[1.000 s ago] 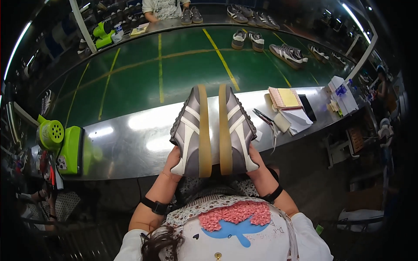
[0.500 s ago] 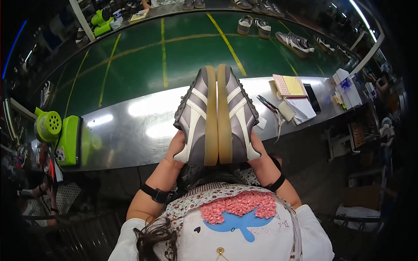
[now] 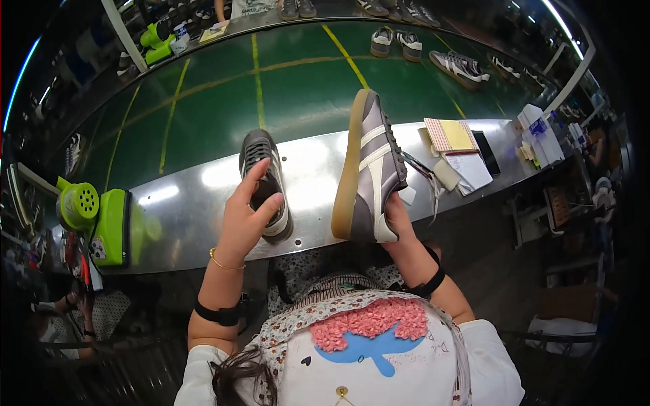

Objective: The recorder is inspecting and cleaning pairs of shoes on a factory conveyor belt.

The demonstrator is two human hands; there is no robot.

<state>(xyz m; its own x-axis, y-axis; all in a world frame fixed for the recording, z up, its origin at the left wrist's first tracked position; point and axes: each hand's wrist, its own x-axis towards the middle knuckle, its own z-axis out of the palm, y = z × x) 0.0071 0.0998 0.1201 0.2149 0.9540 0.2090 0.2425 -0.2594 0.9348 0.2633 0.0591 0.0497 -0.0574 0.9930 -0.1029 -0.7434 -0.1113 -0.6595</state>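
One grey sneaker point(image 3: 261, 145) with dark laces stands upright on the metal ledge, toe pointing away from me. Over its opening is my left hand point(image 3: 245, 213), thumb and forefinger spread apart; the other fingers are partly hidden. To the right, my right hand point(image 3: 398, 215) holds the matching sneaker point(image 3: 372, 162) up above the ledge. That one is turned on its side, showing white stripes and a tan gum sole facing left. Most of my right fingers are hidden behind the shoe.
Beyond the metal ledge point(image 3: 183, 237) lies a green conveyor belt point(image 3: 210, 122) with yellow lines. A bright green machine point(image 3: 112, 227) stands left. Notepads point(image 3: 467, 169), tweezers or snips point(image 3: 418, 164) and a phone point(image 3: 485, 152) lie right. More sneakers point(image 3: 459, 69) sit on the belt's far right.
The two sneakers were held up sole to sole. Now the left one stands on the ledge with my left hand loosened over it; the right one has tilted and stays in my right hand.
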